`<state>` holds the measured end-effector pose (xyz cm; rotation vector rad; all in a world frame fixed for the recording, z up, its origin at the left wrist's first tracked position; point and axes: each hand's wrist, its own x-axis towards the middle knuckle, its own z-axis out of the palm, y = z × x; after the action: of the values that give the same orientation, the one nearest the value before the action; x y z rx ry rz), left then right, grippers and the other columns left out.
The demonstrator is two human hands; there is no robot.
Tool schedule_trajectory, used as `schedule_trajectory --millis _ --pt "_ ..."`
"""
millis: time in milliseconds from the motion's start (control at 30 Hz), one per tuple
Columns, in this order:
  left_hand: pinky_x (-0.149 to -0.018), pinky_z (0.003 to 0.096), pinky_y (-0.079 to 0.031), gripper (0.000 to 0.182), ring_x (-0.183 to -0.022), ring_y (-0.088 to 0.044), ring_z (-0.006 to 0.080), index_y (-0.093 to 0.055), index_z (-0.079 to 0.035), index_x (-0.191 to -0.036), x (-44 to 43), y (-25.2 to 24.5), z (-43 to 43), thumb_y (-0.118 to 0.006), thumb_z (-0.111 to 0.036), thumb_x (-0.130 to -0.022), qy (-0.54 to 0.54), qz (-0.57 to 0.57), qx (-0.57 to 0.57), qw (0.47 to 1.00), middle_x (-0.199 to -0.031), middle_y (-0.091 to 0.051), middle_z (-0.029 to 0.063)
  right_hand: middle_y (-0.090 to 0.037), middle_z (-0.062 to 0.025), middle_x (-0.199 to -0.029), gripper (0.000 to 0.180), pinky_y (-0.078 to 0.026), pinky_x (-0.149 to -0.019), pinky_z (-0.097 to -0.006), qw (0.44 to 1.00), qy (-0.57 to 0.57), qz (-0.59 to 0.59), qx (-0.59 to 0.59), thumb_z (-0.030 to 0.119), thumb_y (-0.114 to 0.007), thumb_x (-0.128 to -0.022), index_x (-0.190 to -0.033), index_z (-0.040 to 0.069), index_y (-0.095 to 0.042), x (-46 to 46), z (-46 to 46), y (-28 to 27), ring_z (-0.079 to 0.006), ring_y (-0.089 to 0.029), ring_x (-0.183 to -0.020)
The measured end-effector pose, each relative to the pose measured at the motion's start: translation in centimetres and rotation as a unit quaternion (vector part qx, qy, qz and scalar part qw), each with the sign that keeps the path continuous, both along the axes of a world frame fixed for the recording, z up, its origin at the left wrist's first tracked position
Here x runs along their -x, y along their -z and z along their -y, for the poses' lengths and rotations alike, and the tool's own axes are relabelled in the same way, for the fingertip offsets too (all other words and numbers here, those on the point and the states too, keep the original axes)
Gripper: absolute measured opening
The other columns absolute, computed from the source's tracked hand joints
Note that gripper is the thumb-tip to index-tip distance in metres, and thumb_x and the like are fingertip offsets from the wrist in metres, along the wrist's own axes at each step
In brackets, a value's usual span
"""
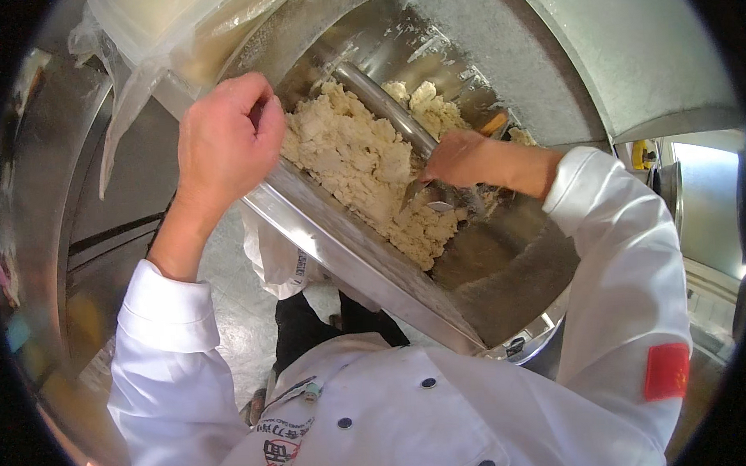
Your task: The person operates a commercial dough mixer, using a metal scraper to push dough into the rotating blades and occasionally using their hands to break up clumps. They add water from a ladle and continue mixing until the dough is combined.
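Observation:
Crumbly pale dough (352, 153) lies in the metal trough of a dough mixer (497, 253), on both sides of a round steel bar (384, 103). My right hand (460, 159) reaches into the trough beside the bar, its fingers curled on what looks like a thin metal tool (413, 193) that touches the dough; the hand hides most of it. My left hand (231, 136) is a loose fist above the left end of the trough's near rim (324, 253). Nothing shows between its fingers, though its underside is hidden. An orange piece (494, 123) shows behind my right wrist.
A translucent plastic container (156, 25) with a loose plastic bag (122, 112) stands at the upper left. The mixer's raised metal cover (638, 51) curves over the upper right. A white sack (269, 261) hangs below the near rim, above my legs. Large curved metal equipment (76, 200) borders the left.

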<state>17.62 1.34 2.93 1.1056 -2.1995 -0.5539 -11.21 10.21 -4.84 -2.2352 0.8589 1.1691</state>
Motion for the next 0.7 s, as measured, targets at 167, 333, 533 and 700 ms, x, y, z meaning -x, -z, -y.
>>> schedule_trajectory --millis 167,333,533,700 --pt "-0.056 0.0400 -0.046 0.009 -0.063 -0.057 0.0354 -0.056 -0.002 -0.072 -0.1 -0.1 0.1 -0.058 -0.010 -0.077 0.008 0.006 0.004 1.000 -0.068 -0.058 0.0148 -0.066 -0.0070 -0.102 0.044 -0.053 -0.075 -0.0376 0.999 0.010 -0.033 0.003 0.003 -0.053 -0.083 -0.122 0.022 -0.059 3.0 0.7 -6.0 -0.0271 -0.064 -0.092" --pt "-0.058 0.0359 -0.044 0.010 -0.063 -0.056 0.0324 -0.055 -0.001 -0.076 -0.3 0.0 0.2 -0.058 -0.011 -0.079 0.012 0.013 0.002 1.000 -0.069 -0.056 0.0157 -0.063 -0.0141 -0.087 0.055 -0.051 -0.071 -0.0403 0.989 0.069 -0.116 0.062 0.003 -0.053 -0.083 -0.135 0.018 -0.044 3.8 1.3 -11.0 -0.0311 -0.062 -0.080" --pt "-0.057 0.0431 -0.045 0.014 -0.065 -0.056 0.0362 -0.054 -0.003 -0.070 -0.3 0.2 0.2 -0.056 -0.014 -0.077 0.015 -0.018 0.012 1.000 -0.069 -0.058 0.0148 -0.062 -0.0177 -0.080 0.047 -0.048 -0.068 -0.0442 0.970 0.231 0.012 0.074 0.008 -0.048 -0.089 -0.135 0.011 -0.040 3.3 0.9 -7.3 -0.0360 -0.060 -0.073" --pt "-0.058 0.0396 -0.044 0.012 -0.065 -0.057 0.0345 -0.055 -0.002 -0.075 -0.6 0.5 0.3 -0.057 -0.013 -0.079 0.018 -0.004 0.012 1.000 -0.070 -0.057 0.0151 -0.064 -0.0178 -0.082 0.032 -0.051 -0.064 -0.0407 0.967 0.253 -0.022 0.005 0.016 -0.044 -0.093 -0.122 0.003 -0.050 1.0 1.9 -4.8 -0.0304 -0.062 -0.067"
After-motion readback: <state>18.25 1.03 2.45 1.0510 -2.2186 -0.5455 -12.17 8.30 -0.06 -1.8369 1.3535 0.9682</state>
